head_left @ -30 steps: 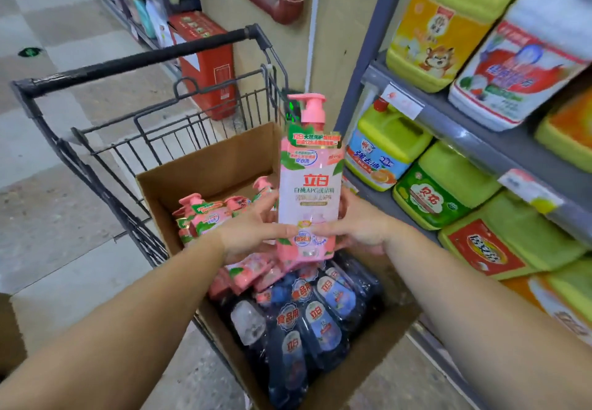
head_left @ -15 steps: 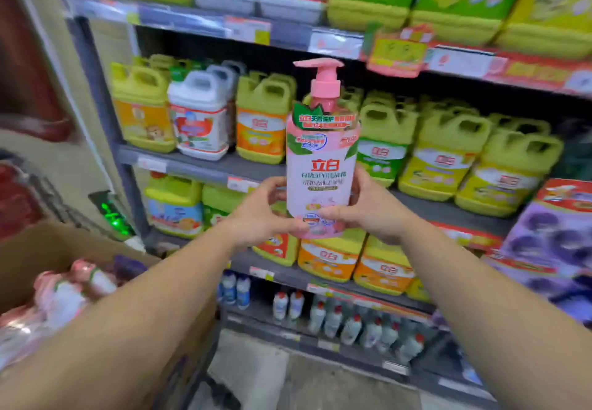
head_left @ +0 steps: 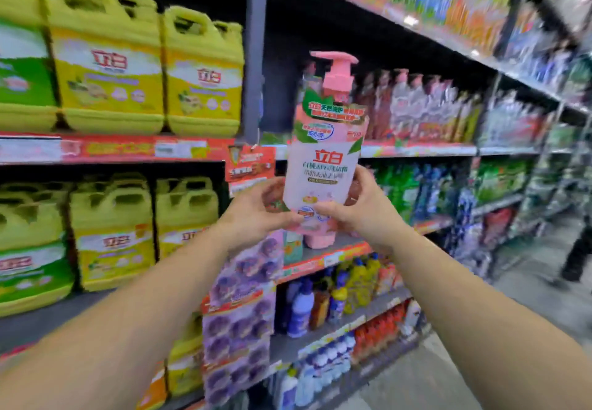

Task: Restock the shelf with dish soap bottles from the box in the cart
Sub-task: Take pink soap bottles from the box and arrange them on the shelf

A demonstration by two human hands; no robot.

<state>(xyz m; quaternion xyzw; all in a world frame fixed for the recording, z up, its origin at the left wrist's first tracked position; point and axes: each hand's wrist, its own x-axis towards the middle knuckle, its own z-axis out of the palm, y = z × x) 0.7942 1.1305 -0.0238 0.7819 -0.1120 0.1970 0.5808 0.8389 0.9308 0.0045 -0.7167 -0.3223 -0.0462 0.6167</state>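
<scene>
keep the pink pump bottle (head_left: 323, 166) upright, base level, and ease in beside the matching pump bottles (head_left: 413, 105) right of the grey shelf post (head_left: 254, 57); mind the pump head under the shelf above. left hand (head_left: 253, 214) and right hand (head_left: 358, 211) both wrapped round its lower body, grip snug from either side. held up just right of that post, pink cap, pale label, red lettering.

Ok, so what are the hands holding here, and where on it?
Both hands grip one pink pump bottle of dish soap, upright, by its lower body: left hand on its left side, right hand on its right.
</scene>
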